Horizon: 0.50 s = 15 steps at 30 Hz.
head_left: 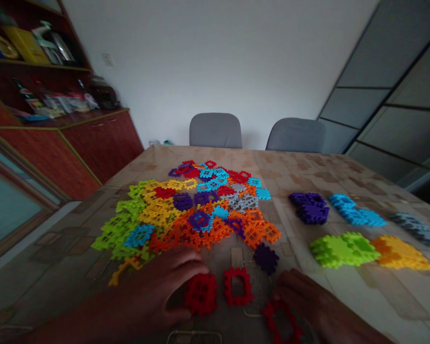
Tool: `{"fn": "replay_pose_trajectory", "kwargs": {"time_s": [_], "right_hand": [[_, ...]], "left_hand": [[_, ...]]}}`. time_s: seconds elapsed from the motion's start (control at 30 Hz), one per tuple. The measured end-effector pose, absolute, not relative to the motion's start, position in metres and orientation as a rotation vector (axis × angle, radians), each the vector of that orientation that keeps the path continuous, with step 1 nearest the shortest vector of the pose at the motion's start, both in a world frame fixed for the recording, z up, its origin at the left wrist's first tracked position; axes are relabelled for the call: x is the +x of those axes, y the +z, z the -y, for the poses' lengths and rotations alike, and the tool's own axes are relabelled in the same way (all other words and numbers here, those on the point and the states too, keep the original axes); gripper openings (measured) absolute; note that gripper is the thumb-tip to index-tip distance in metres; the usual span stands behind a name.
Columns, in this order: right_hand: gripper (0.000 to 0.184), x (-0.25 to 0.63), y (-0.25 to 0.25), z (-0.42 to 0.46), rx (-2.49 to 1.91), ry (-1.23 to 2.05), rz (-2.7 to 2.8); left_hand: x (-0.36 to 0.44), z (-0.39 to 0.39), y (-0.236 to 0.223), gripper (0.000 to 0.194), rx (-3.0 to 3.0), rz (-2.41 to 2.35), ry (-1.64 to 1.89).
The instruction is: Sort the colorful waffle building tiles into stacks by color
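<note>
My left hand (175, 274) is curved around the left side of a red toothed building tile (201, 294) with a window grid, fingertips at its upper edge and thumb near its lower left. My right hand (304, 298) has its curled fingers at the upper edge of a red open-frame tile (268, 315), partly hidden beneath the hand. Between the hands lies another red frame tile (227, 286). A solid dark purple tile (266, 258) rests just beyond my right fingertips. The low light blurs the finger contacts.
Ahead spreads a loose pile of mixed-colour tiles (200, 229). To the right stand stacks in purple (310, 210), blue (356, 210), grey (415, 229), green (344, 251) and yellow-orange (401, 253). Two grey chairs (215, 130) stand behind the patterned table (301, 167).
</note>
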State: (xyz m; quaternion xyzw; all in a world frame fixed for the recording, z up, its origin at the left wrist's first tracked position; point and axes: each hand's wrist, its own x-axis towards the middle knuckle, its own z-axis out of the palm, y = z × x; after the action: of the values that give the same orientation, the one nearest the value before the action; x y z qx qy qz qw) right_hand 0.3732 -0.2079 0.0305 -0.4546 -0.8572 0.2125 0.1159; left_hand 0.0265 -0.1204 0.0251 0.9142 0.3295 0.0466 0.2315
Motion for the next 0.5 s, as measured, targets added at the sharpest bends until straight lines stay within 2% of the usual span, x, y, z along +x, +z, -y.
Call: {"fn": "replay_pose_trajectory", "kwargs": {"time_s": [0.17,0.5], "right_hand": [[0.038,0.357,0.033,0.193,-1.541,0.657,2.458],[0.036,0.322,0.029,0.168,-1.519,0.649,2.452]], "left_hand": [[0.027,0.145,-0.009,0.061,2.612,-1.175,0.208],[0.026,0.146,-0.024,0.069,2.802,-1.108,0.349]]}}
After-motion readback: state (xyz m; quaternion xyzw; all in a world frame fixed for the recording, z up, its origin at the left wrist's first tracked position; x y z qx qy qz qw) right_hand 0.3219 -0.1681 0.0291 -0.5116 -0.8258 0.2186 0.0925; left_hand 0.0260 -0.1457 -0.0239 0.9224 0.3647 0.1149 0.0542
